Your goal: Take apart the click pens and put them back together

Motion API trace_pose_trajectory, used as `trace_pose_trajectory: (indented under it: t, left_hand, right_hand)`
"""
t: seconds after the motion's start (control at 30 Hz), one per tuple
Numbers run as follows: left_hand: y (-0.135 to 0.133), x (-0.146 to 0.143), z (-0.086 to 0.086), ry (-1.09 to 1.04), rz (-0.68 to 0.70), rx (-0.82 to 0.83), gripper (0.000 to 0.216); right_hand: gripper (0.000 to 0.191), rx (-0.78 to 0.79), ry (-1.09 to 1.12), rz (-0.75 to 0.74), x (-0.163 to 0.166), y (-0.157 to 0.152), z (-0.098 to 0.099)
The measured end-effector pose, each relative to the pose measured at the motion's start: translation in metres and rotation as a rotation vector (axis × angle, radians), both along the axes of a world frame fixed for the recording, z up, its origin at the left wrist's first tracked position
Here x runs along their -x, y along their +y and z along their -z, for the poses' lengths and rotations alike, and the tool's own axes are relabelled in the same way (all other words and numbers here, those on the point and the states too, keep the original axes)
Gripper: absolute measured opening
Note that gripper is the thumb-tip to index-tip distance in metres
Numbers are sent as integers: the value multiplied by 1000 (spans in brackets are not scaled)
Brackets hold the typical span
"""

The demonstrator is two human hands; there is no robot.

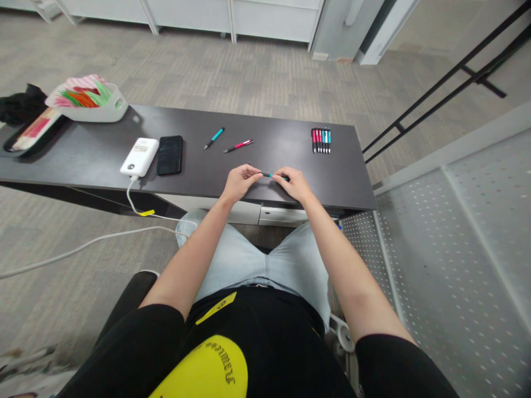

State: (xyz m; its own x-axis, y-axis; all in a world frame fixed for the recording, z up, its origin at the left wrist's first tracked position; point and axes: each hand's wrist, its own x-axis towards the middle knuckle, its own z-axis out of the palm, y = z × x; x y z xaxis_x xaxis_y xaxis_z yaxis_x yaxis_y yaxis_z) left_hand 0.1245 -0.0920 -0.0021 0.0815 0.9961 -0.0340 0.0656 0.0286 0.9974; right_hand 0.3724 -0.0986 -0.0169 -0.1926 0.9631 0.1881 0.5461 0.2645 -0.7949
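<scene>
Between my hands, just over the front part of the dark table (199,184), is a blue and black pen (271,175). My left hand (241,181) pinches its black end, and my right hand (291,182) grips the other end, which the fingers partly cover. Beyond my left hand lie a red pen (239,146) and another blue pen (214,138), both slanted and apart from each other. Farther right, several red, black and blue pens (321,141) lie side by side in a neat row.
To the left lie a black phone (170,155) and a white power bank (140,157) with a white cable (131,196) hanging over the front edge. A white basket (99,112) of colourful items and a black tray (35,132) stand farther left. A perforated panel (448,254) borders the right.
</scene>
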Motion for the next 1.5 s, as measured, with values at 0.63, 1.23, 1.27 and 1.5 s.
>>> trace_pose_trajectory:
  t: [0.63, 1.23, 1.27, 1.5]
  left_hand:
    - [2, 2, 3, 6, 18, 8, 24]
    - [38, 29, 10, 487, -105, -223, 28]
    - [41, 29, 10, 556, -68, -236, 21]
    - [38, 20, 5, 351, -28, -142, 10]
  right_hand:
    - [36, 15, -16, -36, -2, 1, 2]
    - [20, 10, 55, 124, 0, 0, 1]
    - [20, 5, 61, 121, 0, 0, 2]
    - [17, 2, 53, 112, -1, 2, 6]
